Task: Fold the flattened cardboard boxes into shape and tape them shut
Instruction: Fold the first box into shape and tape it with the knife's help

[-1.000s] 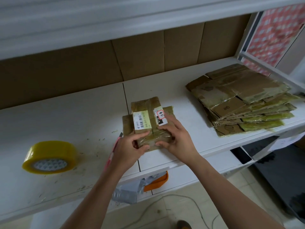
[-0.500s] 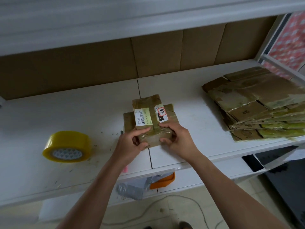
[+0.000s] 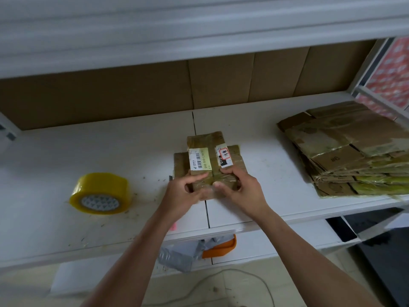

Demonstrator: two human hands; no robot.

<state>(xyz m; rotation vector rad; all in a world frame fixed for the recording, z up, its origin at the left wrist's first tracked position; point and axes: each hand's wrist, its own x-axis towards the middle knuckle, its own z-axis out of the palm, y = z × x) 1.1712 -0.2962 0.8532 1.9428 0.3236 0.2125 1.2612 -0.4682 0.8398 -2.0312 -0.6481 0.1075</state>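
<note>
Both hands work the near end of one small cardboard box (image 3: 209,165), which lies on the white shelf (image 3: 88,151) at its middle, just right of the seam between two boards. The left hand (image 3: 183,193) curls its fingers and thumb round the box's near left corner; the right hand (image 3: 241,191) pinches the near right corner, fingertips on top beside the red-marked label (image 3: 224,156). The box's long axis runs near to far, so most of it stretches away from the grip, with flaps spread flat at the far end. Both hands are about equally close to it. I judge the coming move needs the sides squeezed or lifted so the flat sleeve opens into shape.

The yellow tape roll (image 3: 100,193) sits well to the left, nearer the left hand, and the stack of flattened boxes (image 3: 345,149) lies far right.

Compared with half a second ago, the grip looks nearly unchanged; the thumbs have drawn slightly closer at the near edge, and the tape and stack have not moved on the shelf.
</note>
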